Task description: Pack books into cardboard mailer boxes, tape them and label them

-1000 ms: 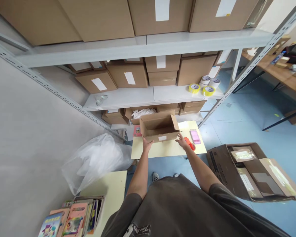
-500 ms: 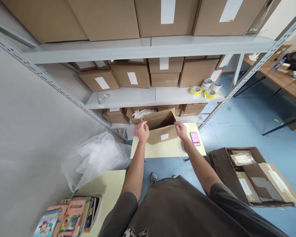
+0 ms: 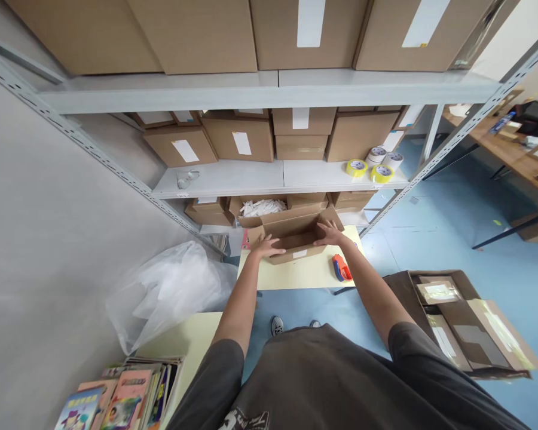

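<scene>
An open cardboard box [image 3: 291, 236] stands on a pale yellow table [image 3: 291, 276], its inside showing from above. My left hand [image 3: 265, 245] lies over the box's near left rim, fingers curled on the cardboard. My right hand [image 3: 329, 234] grips the right edge, beside a raised flap. Just past my right forearm, an orange tape dispenser [image 3: 342, 267] lies on the tabletop. A small red book [image 3: 245, 239] shows at the left of the box, mostly hidden behind it.
Grey steel shelving [image 3: 269, 92] holds labelled cartons and rolls of tape [image 3: 381, 173] just beyond the table. A plastic bag [image 3: 165, 298] lies to the left, with stacked books [image 3: 125, 397] at lower left. An open carton [image 3: 443, 316] sits on the blue floor at right.
Both hands have come down onto the box and taken its edges. The box has turned slightly, and the orange dispenser now shows, while the pink-screened phone no longer does.
</scene>
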{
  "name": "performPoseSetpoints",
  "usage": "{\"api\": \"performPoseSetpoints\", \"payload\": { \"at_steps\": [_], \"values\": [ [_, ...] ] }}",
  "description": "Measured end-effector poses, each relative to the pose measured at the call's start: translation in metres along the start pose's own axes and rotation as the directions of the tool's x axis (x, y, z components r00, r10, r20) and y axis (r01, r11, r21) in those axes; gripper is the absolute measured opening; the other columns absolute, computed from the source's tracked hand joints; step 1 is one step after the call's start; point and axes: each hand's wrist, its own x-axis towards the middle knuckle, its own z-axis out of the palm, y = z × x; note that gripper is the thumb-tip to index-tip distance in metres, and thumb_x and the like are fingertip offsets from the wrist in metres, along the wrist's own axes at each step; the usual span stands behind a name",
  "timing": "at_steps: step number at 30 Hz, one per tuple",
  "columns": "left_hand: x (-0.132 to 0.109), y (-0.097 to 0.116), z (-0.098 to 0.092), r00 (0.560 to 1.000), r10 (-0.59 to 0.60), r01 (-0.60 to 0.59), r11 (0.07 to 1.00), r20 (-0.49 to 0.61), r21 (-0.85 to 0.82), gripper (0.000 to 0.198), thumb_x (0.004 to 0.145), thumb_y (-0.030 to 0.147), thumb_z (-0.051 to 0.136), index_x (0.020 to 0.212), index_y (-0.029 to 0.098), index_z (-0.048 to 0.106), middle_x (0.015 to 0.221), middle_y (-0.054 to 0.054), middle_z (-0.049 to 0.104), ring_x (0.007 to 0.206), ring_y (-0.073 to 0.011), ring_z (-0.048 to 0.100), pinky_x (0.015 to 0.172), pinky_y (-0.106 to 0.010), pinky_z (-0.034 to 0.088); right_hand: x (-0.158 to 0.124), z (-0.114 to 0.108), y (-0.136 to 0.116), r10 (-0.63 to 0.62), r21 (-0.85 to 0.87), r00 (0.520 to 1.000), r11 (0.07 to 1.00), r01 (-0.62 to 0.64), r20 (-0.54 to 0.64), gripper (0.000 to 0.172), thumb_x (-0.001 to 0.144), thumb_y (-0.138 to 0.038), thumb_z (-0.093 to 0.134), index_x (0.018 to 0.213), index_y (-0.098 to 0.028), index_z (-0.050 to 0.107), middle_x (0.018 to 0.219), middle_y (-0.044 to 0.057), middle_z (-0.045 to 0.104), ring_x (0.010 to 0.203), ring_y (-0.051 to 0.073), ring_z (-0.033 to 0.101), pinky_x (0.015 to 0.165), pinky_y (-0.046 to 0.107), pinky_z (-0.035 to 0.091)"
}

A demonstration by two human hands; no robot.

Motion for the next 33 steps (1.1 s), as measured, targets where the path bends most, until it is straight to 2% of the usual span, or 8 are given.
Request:
{"api": "performPoseSetpoints", "payload": {
  "at_steps": [3,5,12,18,22,26,29,33],
  "values": [
    [0.004,-0.010,0.010,0.996,0.072,-0.074,0.996,0.044,0.042,0.111,0.059,0.082,0.084,0.154,0.030,0.063,0.182,-0.008,0.016,0.166,-0.0455,-0.014,0.134,-0.062,0.008,-0.002,0.014,0.008,0.068,-0.078,0.985,0.995,-0.056,0.161,0.155,0.057,-0.073,0.095,0.177,-0.032,0.007,0.184,0.013,-0.010,0.167,0.048,-0.010,0.131,0.064,0.018],
    [0.008,-0.016,0.023,0.994,0.108,-0.107,0.994,-0.009,0.038,0.108,0.051,0.072,0.094,0.146,0.026,0.070,0.182,-0.012,0.017,0.165,-0.0480,-0.018,0.133,-0.065,0.006,-0.002,0.030,0.008,0.091,-0.119,0.990,0.990,-0.077,0.110,0.159,0.056,-0.068,0.098,0.177,-0.030,0.002,0.183,0.016,-0.014,0.167,0.049,-0.008,0.131,0.064,0.019],
    [0.022,-0.020,0.066,0.935,0.147,-0.172,0.984,-0.322,-0.052,0.023,0.076,0.042,0.091,0.088,0.023,0.085,0.169,-0.008,0.048,0.167,-0.0450,-0.011,0.136,-0.066,0.008,-0.003,0.081,0.000,0.082,-0.027,0.962,0.995,-0.093,-0.259,0.128,0.075,-0.055,0.091,0.176,-0.029,0.017,0.182,0.018,0.010,0.159,0.042,0.034,0.121,0.052,0.043],
    [0.014,-0.015,0.070,0.910,0.204,-0.242,0.968,-0.361,-0.063,0.022,0.088,0.033,0.080,0.072,0.019,0.078,0.174,-0.007,0.041,0.168,-0.0411,-0.013,0.137,-0.065,0.012,-0.012,0.091,-0.007,0.172,0.074,0.935,0.985,-0.157,-0.309,0.122,0.077,-0.056,0.089,0.175,-0.031,0.021,0.178,0.019,0.022,0.142,0.044,0.054,0.109,0.052,0.052],
    [0.006,-0.017,0.062,0.912,0.258,-0.281,0.959,-0.319,-0.028,0.017,0.086,0.032,0.083,0.075,0.019,0.080,0.180,-0.004,0.027,0.169,-0.0414,-0.007,0.136,-0.063,0.016,-0.025,0.087,-0.008,0.212,0.072,0.943,0.977,-0.200,-0.258,0.126,0.073,-0.060,0.092,0.175,-0.028,0.023,0.178,0.024,0.018,0.151,0.050,0.044,0.117,0.060,0.043],
    [0.003,-0.018,0.055,0.896,0.191,-0.205,0.979,-0.401,0.008,0.025,0.074,0.041,0.095,0.084,0.023,0.082,0.182,-0.001,0.022,0.168,-0.0451,-0.004,0.135,-0.068,0.010,-0.017,0.063,-0.015,0.004,-0.041,0.934,0.999,-0.020,-0.357,0.094,0.089,-0.058,0.078,0.167,-0.023,0.042,0.181,0.019,0.016,0.167,0.047,0.012,0.129,0.065,0.023],
    [0.001,-0.018,0.057,0.908,0.121,-0.144,0.989,-0.400,-0.026,0.029,0.072,0.040,0.097,0.084,0.022,0.078,0.181,-0.004,0.023,0.167,-0.0481,0.003,0.134,-0.070,0.016,0.008,0.038,-0.026,-0.120,-0.087,0.925,0.992,0.095,-0.359,0.080,0.094,-0.052,0.071,0.165,-0.025,0.045,0.183,0.012,0.015,0.168,0.043,0.007,0.130,0.062,0.022],
    [-0.002,-0.017,0.068,0.906,0.152,-0.185,0.982,-0.395,-0.047,0.024,0.080,0.036,0.090,0.082,0.021,0.071,0.181,-0.008,0.024,0.169,-0.0417,0.006,0.135,-0.060,0.024,0.046,0.017,-0.028,-0.033,-0.083,0.965,0.997,0.012,-0.259,0.094,0.092,-0.046,0.073,0.173,-0.025,0.029,0.183,0.013,0.014,0.166,0.045,0.010,0.129,0.064,0.021]
  ]
}}
